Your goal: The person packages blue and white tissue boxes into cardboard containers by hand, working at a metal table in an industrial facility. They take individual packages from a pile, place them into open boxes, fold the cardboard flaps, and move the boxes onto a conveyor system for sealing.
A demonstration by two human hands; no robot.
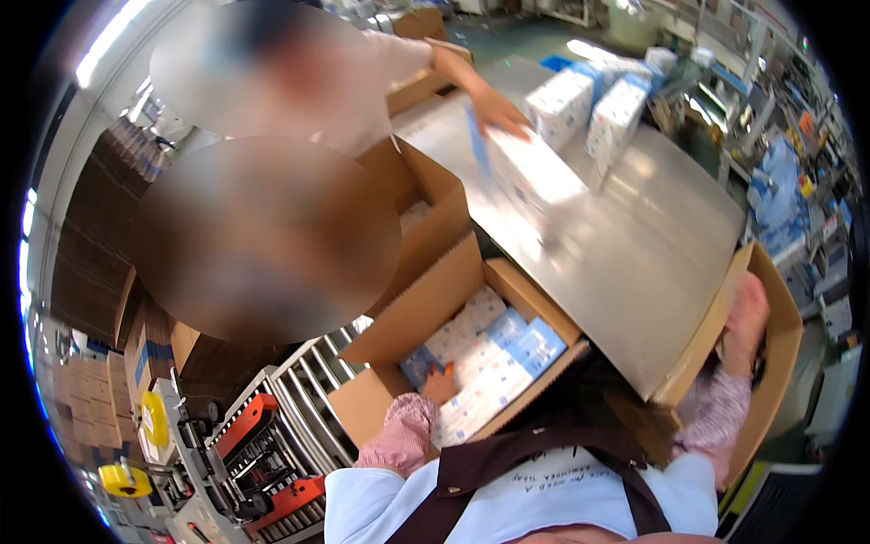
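Observation:
My left hand (439, 388) reaches into an open cardboard box (370, 399) and rests on white-and-blue printed packs (494, 363) laid in it. Its fingers look stretched out, with a small orange spot at one fingertip. At the right, my right hand (747, 313) is at the opening of another cardboard box (781, 340), close to its wall. That hand is blurred and its fingers do not show clearly. Across from me, a co-worker's hand (500, 111) is on top of a blurred white-and-blue pack (535, 172) on a metal table (666, 263).
More white-and-blue packs (618, 113) stand at the table's far end. Another open carton (433, 195) is beside the co-worker. A roller conveyor (313, 385) and a taping machine with red parts (249, 424) lie at lower left. Yellow tape rolls (125, 480) are beside it.

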